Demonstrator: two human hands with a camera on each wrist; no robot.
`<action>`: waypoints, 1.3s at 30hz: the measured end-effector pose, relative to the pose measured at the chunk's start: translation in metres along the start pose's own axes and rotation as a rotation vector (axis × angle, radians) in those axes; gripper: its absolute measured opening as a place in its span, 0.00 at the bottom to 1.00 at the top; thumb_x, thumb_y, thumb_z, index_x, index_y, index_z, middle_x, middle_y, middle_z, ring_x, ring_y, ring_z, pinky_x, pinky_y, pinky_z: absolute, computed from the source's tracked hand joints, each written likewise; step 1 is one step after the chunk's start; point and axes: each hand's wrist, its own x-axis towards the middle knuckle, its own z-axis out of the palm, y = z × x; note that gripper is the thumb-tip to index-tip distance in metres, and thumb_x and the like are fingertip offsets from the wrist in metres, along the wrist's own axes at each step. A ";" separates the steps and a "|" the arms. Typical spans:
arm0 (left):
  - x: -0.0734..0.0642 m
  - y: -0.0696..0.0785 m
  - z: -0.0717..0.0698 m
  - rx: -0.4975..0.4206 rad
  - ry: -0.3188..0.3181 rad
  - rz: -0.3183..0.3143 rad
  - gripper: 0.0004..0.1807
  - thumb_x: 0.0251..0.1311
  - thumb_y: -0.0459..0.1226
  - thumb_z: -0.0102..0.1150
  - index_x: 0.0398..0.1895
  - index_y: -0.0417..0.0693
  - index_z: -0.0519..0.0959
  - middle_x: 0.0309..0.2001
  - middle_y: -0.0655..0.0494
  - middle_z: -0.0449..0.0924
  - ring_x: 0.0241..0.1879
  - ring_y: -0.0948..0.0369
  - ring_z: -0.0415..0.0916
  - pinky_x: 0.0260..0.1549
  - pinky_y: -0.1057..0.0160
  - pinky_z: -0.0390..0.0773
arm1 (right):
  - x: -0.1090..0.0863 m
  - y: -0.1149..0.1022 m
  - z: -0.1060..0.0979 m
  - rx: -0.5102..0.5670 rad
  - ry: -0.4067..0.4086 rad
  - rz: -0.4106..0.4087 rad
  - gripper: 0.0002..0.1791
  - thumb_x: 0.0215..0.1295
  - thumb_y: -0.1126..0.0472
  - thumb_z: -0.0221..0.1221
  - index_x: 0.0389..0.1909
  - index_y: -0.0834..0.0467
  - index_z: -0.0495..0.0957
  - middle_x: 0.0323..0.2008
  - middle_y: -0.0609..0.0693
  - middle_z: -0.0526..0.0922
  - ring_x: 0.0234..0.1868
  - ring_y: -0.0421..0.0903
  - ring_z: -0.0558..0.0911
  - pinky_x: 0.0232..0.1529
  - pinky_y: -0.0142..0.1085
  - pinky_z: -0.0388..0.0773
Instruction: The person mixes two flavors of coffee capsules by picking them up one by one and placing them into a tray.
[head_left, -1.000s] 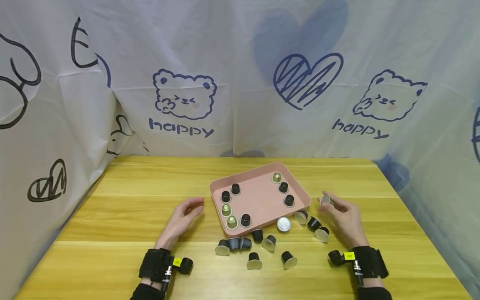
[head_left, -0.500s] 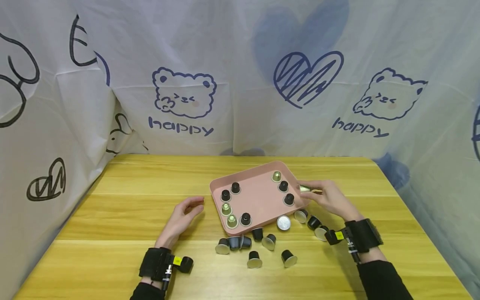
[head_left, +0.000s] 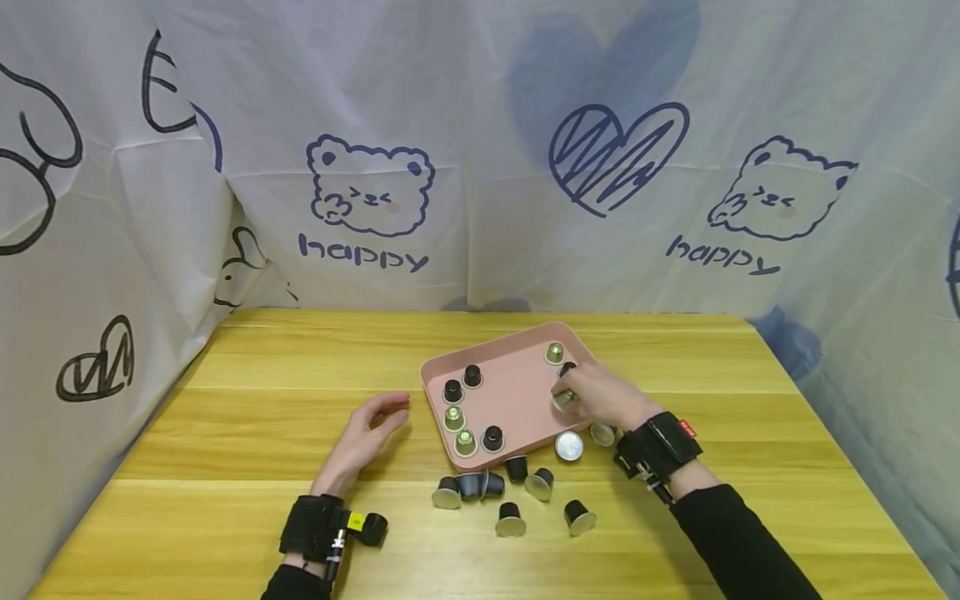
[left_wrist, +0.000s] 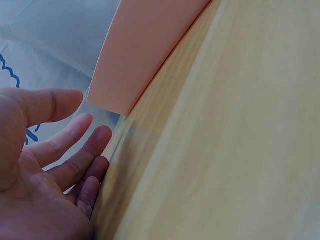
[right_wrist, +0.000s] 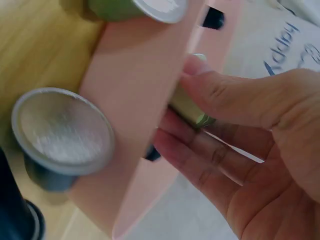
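Note:
My right hand (head_left: 606, 395) reaches over the right side of the pink tray (head_left: 517, 398). It pinches a green-gold coffee capsule (head_left: 563, 400) between thumb and fingers; in the right wrist view the capsule (right_wrist: 186, 102) is partly hidden behind the tray wall. Whether it touches the tray floor I cannot tell. Beside the tray's left end, my left hand (head_left: 363, 435) rests on the table with loosely bent fingers, holding nothing. Inside the tray stand a gold-green capsule (head_left: 555, 353) at the back right, several black capsules (head_left: 472, 376), and two gold-green ones (head_left: 453, 418) along the left.
Several loose capsules lie in front of the tray, among them a black one (head_left: 510, 520) and another black one (head_left: 579, 518). A capsule with its silver lid (head_left: 569, 447) upward sits by the tray's front wall. A printed cloth (head_left: 495, 167) hangs behind the table.
My right hand has carried the green-gold capsule leftward from the table right of the tray, over its rim, and now covers a black capsule there. The left hand has stayed still.

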 end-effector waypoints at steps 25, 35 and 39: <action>-0.001 -0.002 0.000 -0.017 -0.007 0.012 0.23 0.66 0.36 0.55 0.61 0.34 0.71 0.57 0.38 0.74 0.56 0.48 0.68 0.58 0.47 0.64 | -0.084 0.046 0.048 0.631 0.803 0.347 0.15 0.68 0.63 0.57 0.52 0.66 0.79 0.41 0.52 0.78 0.34 0.41 0.68 0.33 0.32 0.64; -0.002 -0.001 0.000 -0.018 -0.013 0.012 0.22 0.65 0.40 0.57 0.57 0.36 0.74 0.51 0.42 0.77 0.52 0.51 0.71 0.56 0.50 0.66 | -0.089 0.044 0.074 1.025 0.974 0.497 0.19 0.67 0.63 0.58 0.55 0.70 0.76 0.36 0.54 0.80 0.33 0.44 0.78 0.33 0.25 0.76; -0.002 -0.001 0.001 -0.017 -0.023 0.021 0.21 0.65 0.40 0.57 0.57 0.36 0.74 0.51 0.42 0.77 0.52 0.50 0.70 0.56 0.49 0.65 | -0.088 0.044 0.075 1.023 1.014 0.478 0.18 0.66 0.63 0.58 0.53 0.70 0.77 0.35 0.57 0.79 0.31 0.45 0.78 0.32 0.25 0.76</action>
